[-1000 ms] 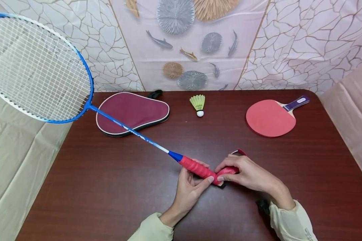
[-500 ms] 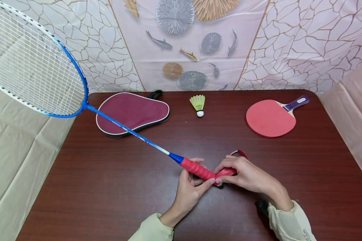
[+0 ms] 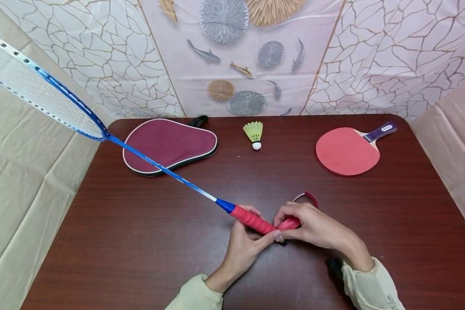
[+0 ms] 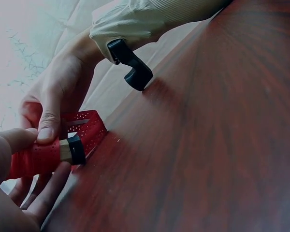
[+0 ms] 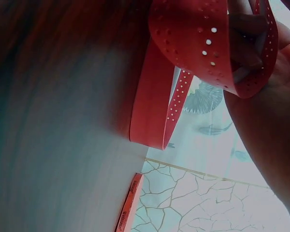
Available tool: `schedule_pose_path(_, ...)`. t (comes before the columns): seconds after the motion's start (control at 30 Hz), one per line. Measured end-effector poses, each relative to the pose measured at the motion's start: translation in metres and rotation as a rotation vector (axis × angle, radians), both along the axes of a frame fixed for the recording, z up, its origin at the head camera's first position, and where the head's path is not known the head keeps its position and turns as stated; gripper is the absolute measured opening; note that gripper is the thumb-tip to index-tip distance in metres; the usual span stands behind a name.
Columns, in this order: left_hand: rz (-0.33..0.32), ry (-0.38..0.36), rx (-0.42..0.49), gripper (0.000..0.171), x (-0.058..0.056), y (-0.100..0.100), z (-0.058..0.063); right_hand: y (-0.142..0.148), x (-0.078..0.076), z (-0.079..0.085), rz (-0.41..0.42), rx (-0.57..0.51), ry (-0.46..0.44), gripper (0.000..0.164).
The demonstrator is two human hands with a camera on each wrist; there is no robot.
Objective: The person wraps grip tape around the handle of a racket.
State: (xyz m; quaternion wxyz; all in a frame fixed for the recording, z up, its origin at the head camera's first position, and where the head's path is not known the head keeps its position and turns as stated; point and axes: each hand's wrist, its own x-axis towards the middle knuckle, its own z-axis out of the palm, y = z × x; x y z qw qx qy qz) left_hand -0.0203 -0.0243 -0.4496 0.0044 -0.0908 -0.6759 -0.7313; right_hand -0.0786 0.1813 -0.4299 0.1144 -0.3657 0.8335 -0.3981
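A blue-and-white badminton racket [image 3: 159, 165] slants from the upper left down to the middle of the table, its head seen nearly edge-on and partly out of frame. My left hand [image 3: 242, 247] holds its handle [image 3: 253, 219], which is wound in red grip tape, with the thumb near the butt end. At that end, my right hand [image 3: 315, 224] pinches the loose perforated grip tape [image 3: 289, 223]. The left wrist view shows bare wood and a black butt cap [image 4: 77, 149] beyond the windings. Slack tape hangs in loops [image 5: 152, 96] by the right hand.
Along the back of the brown table [image 3: 139, 224] lie a maroon paddle case [image 3: 170, 144], a yellow shuttlecock [image 3: 253, 133] and a red table tennis paddle [image 3: 346, 151]. The racket's shaft passes over the case. Patterned cloth [image 3: 248, 56] hangs behind.
The racket has turned about its shaft, so its head has gone from broad to nearly edge-on. The right hand has shifted slightly left, staying at the butt end with the tape.
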Motion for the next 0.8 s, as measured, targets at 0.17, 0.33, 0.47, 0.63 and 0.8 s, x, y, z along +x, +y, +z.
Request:
schedule_pose_path(0.17, -0.002, -0.027, 0.021, 0.049, 0.0, 0.0, -0.001, 0.001, 0.0, -0.001, 0.007, -0.001, -0.002, 0.022)
schedule_pose_path(0.33, -0.033, -0.062, 0.059, 0.05, 0.0, -0.001, -0.002, 0.001, -0.001, -0.001, -0.001, 0.01, -0.009, 0.025)
schedule_pose_path(0.47, -0.044, -0.041, 0.069, 0.045, -0.001, 0.0, -0.012, 0.001, -0.001, -0.001, -0.017, 0.026, -0.04, 0.029)
schedule_pose_path(0.63, -0.047, -0.001, 0.066, 0.043, -0.004, 0.001, -0.029, 0.001, -0.001, -0.001, -0.035, 0.056, -0.08, 0.034)
schedule_pose_path(0.8, -0.065, 0.05, 0.062, 0.046, -0.006, -0.001, -0.033, 0.002, -0.001, -0.002, -0.039, 0.074, -0.08, 0.035)
